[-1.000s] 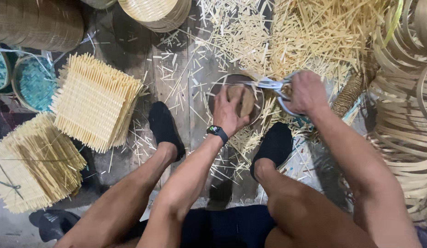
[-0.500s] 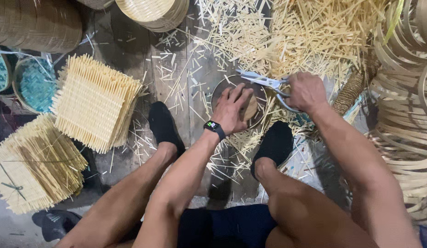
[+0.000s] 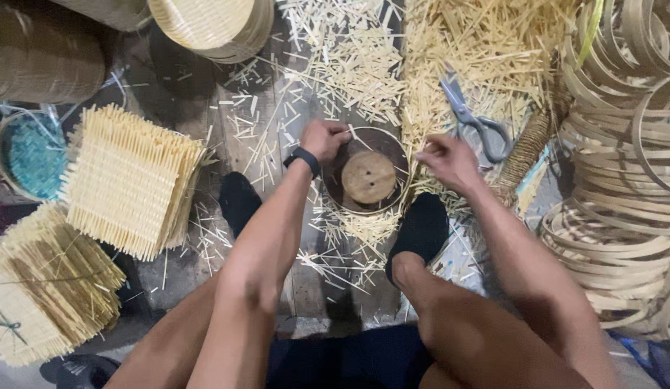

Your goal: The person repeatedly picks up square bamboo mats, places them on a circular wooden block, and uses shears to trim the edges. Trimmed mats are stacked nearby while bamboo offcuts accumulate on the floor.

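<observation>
A dark round form with a wooden disc in its middle sits on the floor between my feet in black socks. My left hand, with a black watch on the wrist, grips the form's upper left rim, fingers closed. My right hand is at the right rim, its fingers bunched against the edge. Grey-handled scissors lie loose on the bamboo slivers just beyond my right hand.
Square woven bamboo mats are stacked at left and lower left. A teal basket stands far left, with a round woven basket at the top. Coiled bamboo hoops pile up at right. Cut slivers litter the floor.
My right hand has laid the scissors down on the slivers and come back to the form's right rim. My left hand moved off the disc's top to the upper left rim.
</observation>
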